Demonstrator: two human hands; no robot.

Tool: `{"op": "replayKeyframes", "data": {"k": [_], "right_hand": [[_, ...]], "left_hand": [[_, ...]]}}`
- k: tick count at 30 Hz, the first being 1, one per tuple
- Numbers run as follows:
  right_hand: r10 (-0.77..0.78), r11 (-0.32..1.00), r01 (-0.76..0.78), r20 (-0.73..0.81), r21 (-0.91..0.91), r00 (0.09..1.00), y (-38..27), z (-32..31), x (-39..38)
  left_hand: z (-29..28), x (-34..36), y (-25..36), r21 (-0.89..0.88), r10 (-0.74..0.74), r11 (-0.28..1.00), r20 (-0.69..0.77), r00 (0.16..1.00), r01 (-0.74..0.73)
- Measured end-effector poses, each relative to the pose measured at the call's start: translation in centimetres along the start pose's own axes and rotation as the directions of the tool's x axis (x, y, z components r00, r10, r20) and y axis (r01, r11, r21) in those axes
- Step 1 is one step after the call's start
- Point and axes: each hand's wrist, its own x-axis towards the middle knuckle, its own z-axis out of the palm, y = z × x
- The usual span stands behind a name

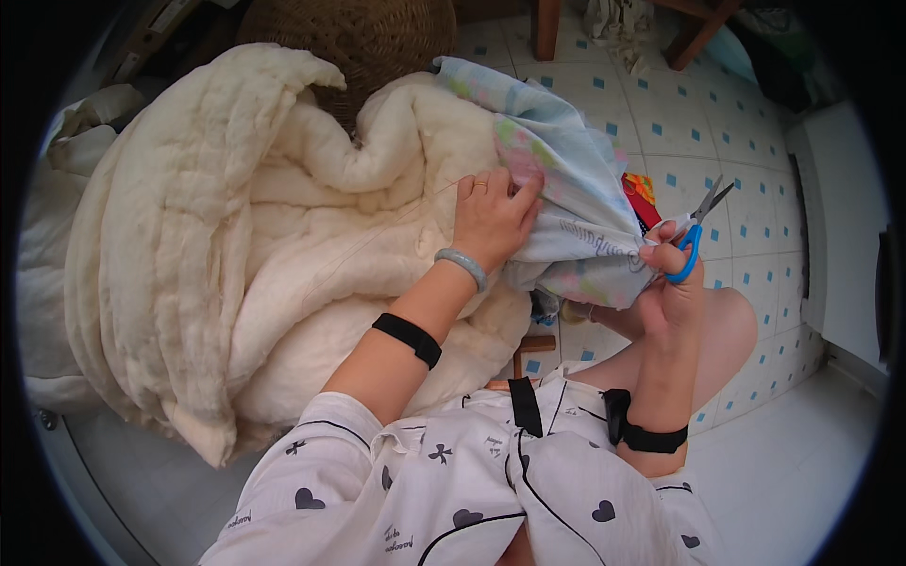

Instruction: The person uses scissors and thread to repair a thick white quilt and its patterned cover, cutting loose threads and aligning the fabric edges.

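My left hand (493, 212), with a grey bangle at the wrist, has curled fingers at the edge of a pale blue floral fabric (557, 160), gripping it where it lies over thick cream batting (170, 217). My right hand (672, 275) grips the fabric's gathered right end and also holds scissors (693, 245) with blue-and-white handles, their blades slightly apart and pointing up to the right. A thin thread crosses the batting to the left of my left hand. A red and yellow patterned cloth (640, 191) shows behind the fabric.
A wicker basket (349, 33) stands behind the batting. Wooden legs (545, 28) are at the top. Tiled floor (755, 283) with small blue squares runs down the right, beside a white appliance or cabinet (830, 208). My bare knee (727, 344) is under my right arm.
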Motion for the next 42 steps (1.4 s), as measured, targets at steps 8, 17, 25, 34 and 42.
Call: {"op": "replayKeyframes", "data": {"k": [8,17,25,34,42], "right_hand": [[-0.026,0.999,0.029,-0.096,0.033,0.995,0.1,-2.2,0.5],[-0.013,0.999,0.015,-0.078,0.036,0.997,0.1,-2.3,0.5],[0.069,0.995,-0.064,-0.062,0.081,0.996,1.5,-4.4,2.3],[0.089,0.992,-0.090,0.006,0.094,0.996,2.3,-5.5,3.1],[0.113,0.991,-0.115,0.028,0.073,0.993,2.2,-4.3,2.6]], "left_hand": [[-0.3,-2.2,-4.3,0.009,-0.283,0.959,0.041,0.958,0.283],[1.4,-2.1,-0.7,-0.332,-0.200,0.918,0.087,0.976,0.217],[-3.3,-1.3,-3.2,-0.538,-0.290,0.237,0.756,0.587,0.809],[-12.0,-2.1,-3.0,-0.479,-0.574,0.340,0.577,0.582,0.810],[-7.1,-0.8,-2.2,-0.595,-0.553,0.518,0.315,0.771,0.615]]}}
